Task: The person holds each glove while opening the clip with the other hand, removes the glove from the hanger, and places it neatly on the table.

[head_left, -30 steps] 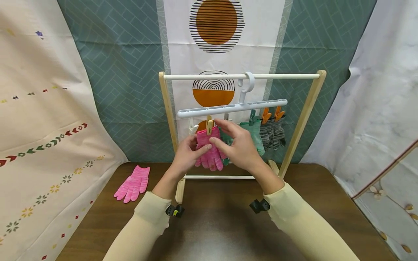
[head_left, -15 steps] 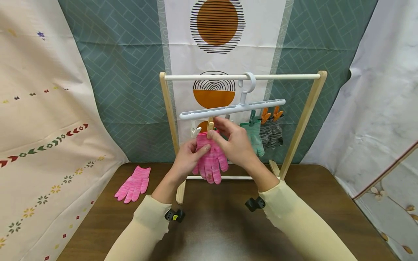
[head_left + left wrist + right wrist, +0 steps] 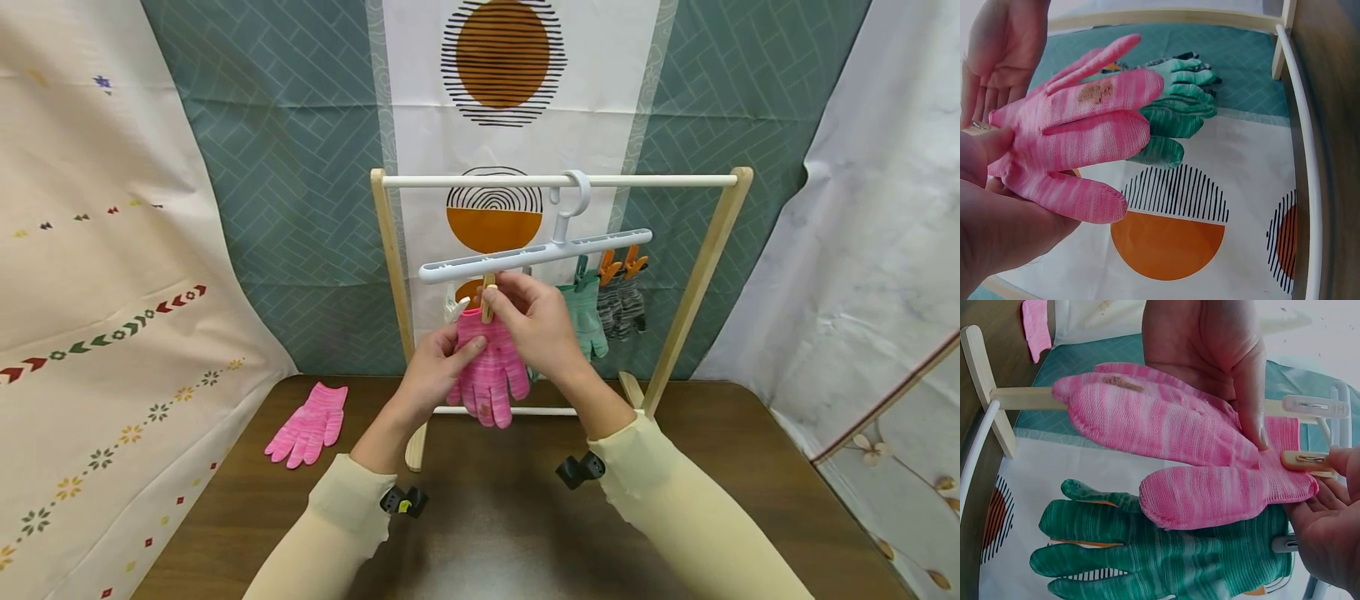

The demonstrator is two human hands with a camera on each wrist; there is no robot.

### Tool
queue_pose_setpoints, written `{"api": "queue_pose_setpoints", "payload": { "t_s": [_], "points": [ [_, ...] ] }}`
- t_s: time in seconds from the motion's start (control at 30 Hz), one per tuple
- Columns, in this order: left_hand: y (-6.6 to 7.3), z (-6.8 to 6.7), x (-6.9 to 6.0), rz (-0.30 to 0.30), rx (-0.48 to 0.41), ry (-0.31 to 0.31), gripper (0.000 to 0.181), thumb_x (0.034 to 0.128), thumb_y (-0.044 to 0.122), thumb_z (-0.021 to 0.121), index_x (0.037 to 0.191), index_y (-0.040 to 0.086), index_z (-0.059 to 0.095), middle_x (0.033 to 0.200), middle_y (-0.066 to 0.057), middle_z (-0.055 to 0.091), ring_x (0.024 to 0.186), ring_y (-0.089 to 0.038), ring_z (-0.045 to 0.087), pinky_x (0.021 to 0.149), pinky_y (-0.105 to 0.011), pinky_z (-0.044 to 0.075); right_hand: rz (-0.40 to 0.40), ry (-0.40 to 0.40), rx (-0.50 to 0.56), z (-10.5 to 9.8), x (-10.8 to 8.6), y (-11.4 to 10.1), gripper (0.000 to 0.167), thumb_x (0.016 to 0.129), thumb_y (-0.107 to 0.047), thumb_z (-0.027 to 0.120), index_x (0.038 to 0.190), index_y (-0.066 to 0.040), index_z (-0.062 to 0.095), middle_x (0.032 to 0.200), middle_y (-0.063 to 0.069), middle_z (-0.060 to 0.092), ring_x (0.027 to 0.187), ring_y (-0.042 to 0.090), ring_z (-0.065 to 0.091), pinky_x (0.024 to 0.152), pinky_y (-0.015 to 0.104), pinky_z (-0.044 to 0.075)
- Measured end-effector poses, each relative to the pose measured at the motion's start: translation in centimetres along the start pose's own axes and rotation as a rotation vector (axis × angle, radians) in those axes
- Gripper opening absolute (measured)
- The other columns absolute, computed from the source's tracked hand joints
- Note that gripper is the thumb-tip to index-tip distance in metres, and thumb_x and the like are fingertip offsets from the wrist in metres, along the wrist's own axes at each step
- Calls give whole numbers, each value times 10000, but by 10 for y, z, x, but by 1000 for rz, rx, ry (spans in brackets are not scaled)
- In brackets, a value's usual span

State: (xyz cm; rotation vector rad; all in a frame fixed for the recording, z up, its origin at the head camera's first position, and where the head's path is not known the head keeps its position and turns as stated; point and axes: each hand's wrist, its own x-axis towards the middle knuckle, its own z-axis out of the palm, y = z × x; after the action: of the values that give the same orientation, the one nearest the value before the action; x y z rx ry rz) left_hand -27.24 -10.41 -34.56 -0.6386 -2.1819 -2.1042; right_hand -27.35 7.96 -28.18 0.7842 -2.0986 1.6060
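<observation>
A pink glove point(image 3: 491, 367) with a brown spot on one finger hangs below the grey-white hanger point(image 3: 540, 252). My left hand point(image 3: 435, 367) pinches its cuff side between thumb and fingers. At the cuff, my right hand point(image 3: 543, 321) holds the tan clothespin point(image 3: 1304, 460) with thumb and fingers; in the right wrist view its tip lies over the cuff. A white clothespin point(image 3: 454, 305) is just left of the cuff. Behind the pink glove hangs a dark green glove point(image 3: 1166, 550) on a grey clothespin point(image 3: 1285, 544).
A second pink glove point(image 3: 309, 423) lies on the table point(image 3: 480, 517) at the left. To the right on the hanger are a light green glove point(image 3: 587, 317) and grey-black gloves point(image 3: 621, 308) under orange clothespins point(image 3: 634, 263). A wooden rack point(image 3: 693, 287) carries the hanger.
The pink glove has come lower and slightly right with my left hand. My right thumb and fingers have closed on the tan clothespin. The hanger's left end has shifted slightly right.
</observation>
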Motion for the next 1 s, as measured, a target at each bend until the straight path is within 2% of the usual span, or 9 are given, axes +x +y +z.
{"api": "queue_pose_setpoints", "payload": {
  "t_s": [0.17, 0.4, 0.67, 1.0],
  "points": [
    [-1, 0, -1, 2, -11, 27, 365, 1085, 205, 646, 1378, -13, 638, 1069, -158, 757, 870, -203, 748, 752, -315, 610, 18, 14, 21, 1, 1, 0, 321, 1058, -156, 688, 1334, 8, 696, 1202, 105, 765, 1102, 224, 726, 946, 363, 587],
    [-2, 0, -2, 1, -7, 44, 376, 1077, 208, 661, 1370, -25, 628, 1012, -155, 758, 831, -197, 750, 718, -309, 611, 10, 33, 17, 2, 1, 1, 282, 1048, -176, 707, 1289, -29, 728, 1163, 81, 781, 1083, 194, 737, 929, 353, 591],
    [-3, -2, -3, 1, 2, 36, 358, 1077, 208, 659, 1347, -25, 628, 1014, -158, 760, 831, -203, 752, 713, -308, 611, -7, 58, 11, 6, 1, 5, 246, 1029, -179, 736, 1228, -36, 755, 1103, 62, 794, 1040, 176, 752, 885, 339, 604],
    [-6, -6, -5, 5, -15, 18, 349, 1084, 202, 646, 1337, -36, 617, 1080, -192, 757, 882, -225, 757, 749, -332, 625, -11, 91, 1, 10, 2, 8, 266, 1013, -197, 756, 1215, -25, 760, 1068, 59, 802, 988, 176, 761, 924, 334, 597]
  ]
}}
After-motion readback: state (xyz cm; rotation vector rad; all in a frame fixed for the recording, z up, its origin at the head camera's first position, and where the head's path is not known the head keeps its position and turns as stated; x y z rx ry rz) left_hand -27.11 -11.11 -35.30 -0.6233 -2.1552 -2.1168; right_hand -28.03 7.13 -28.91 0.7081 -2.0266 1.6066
